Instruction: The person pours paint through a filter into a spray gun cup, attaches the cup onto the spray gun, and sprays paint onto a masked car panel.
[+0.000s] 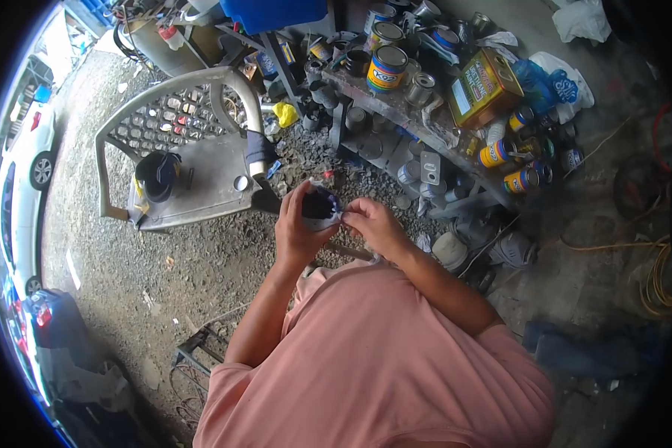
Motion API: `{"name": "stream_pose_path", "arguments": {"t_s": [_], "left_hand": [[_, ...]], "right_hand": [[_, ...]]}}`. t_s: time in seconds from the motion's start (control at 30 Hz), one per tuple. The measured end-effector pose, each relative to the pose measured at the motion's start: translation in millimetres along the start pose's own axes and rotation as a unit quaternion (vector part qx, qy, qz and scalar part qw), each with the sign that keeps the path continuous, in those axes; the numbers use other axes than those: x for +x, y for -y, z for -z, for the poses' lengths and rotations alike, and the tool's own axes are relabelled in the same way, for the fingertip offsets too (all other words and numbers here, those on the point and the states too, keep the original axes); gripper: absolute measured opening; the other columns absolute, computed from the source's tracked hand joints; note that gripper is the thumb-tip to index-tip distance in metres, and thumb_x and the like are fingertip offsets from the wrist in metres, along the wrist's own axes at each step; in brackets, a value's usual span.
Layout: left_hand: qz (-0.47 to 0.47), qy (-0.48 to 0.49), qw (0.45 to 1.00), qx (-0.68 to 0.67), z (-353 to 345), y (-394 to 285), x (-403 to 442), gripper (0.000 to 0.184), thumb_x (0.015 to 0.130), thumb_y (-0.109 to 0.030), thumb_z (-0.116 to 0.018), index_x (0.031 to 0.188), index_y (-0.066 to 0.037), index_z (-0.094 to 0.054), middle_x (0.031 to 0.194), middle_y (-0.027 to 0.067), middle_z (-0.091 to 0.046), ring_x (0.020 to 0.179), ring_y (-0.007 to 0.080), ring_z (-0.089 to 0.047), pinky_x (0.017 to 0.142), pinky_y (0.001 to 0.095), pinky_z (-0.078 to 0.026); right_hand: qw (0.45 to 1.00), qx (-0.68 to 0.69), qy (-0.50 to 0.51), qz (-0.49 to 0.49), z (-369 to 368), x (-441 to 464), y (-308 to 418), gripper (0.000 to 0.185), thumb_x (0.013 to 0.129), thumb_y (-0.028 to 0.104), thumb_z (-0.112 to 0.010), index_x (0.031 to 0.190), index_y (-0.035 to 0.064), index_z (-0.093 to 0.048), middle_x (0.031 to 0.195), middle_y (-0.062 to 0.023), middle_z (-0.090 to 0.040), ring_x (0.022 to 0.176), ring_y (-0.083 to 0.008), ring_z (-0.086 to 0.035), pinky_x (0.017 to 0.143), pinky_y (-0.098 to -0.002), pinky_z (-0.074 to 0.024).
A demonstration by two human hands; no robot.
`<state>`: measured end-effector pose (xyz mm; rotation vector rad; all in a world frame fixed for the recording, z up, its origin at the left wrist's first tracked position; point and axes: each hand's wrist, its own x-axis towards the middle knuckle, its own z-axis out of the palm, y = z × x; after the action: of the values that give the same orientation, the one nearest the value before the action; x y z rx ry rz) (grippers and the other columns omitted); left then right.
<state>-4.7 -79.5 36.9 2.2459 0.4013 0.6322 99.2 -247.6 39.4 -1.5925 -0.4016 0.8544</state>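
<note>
In front of my chest, my left hand [293,224] wraps round a small pale round container [322,222] with a dark blue or purple inside. My right hand [372,225] pinches at the container's right rim with thumb and fingers; whether a separate bit is held there is too small to tell. Beyond my left hand stands a worn plastic armchair [209,212]. On its seat sit a black bucket [155,179] and a small open can [241,183].
At the upper right a cluttered bench [425,138] carries several paint cans [387,69] and a large yellow-green tin [484,88]. Gravel [119,254] covers the floor. A white car [41,168] is at far left. A yellow hose [653,291] lies coiled at right.
</note>
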Motion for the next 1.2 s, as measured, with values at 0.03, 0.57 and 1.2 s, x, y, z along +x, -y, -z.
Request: {"name": "stream_pose_path", "arguments": {"t_s": [0.03, 0.57, 1.2], "left_hand": [[-0.002, 0.001, 1.0, -0.001, 2, 1, 0, 0.092, 0.066, -0.023, -0.095, 0.146, -0.009, -0.051, 0.132, 0.0145, -0.063, 0.118, 0.0347, -0.066, 0.096, 0.0438, -0.057], [0.019, -0.017, 0.999, -0.034, 21, 12, -7, 0.089, 0.065, -0.026, -0.097, 0.14, -0.004, -0.056, 0.128, 0.0162, -0.065, 0.117, 0.0345, -0.067, 0.099, 0.0431, -0.055], [0.038, -0.057, 0.998, -0.009, -1, 28, -29, 0.092, 0.066, -0.014, -0.093, 0.147, -0.005, -0.052, 0.134, 0.0164, -0.06, 0.121, 0.0343, -0.062, 0.103, 0.0457, -0.052]], "right_hand": [[1.0, 0.0, 0.004, 0.001, 0, 1, -3, 0.013, 0.101, 0.012, -0.064, 0.104, -0.0003, -0.068, 0.088, -0.0001, -0.068, 0.072, -0.0073, -0.06, 0.066, -0.0246, -0.0491], [0.96, -0.187, -0.031, 0.207, -25, 5, -15, 0.014, 0.091, -0.003, -0.062, 0.104, -0.0001, -0.067, 0.099, -0.0132, -0.068, 0.088, -0.0304, -0.069, 0.077, -0.0376, -0.0546], [0.729, -0.219, -0.64, 0.101, 309, 12, -170, 0.078, 0.083, 0.026, -0.086, 0.144, 0.0003, -0.045, 0.139, -0.0229, -0.05, 0.119, -0.0356, -0.059, 0.102, -0.0456, -0.0502]]}}
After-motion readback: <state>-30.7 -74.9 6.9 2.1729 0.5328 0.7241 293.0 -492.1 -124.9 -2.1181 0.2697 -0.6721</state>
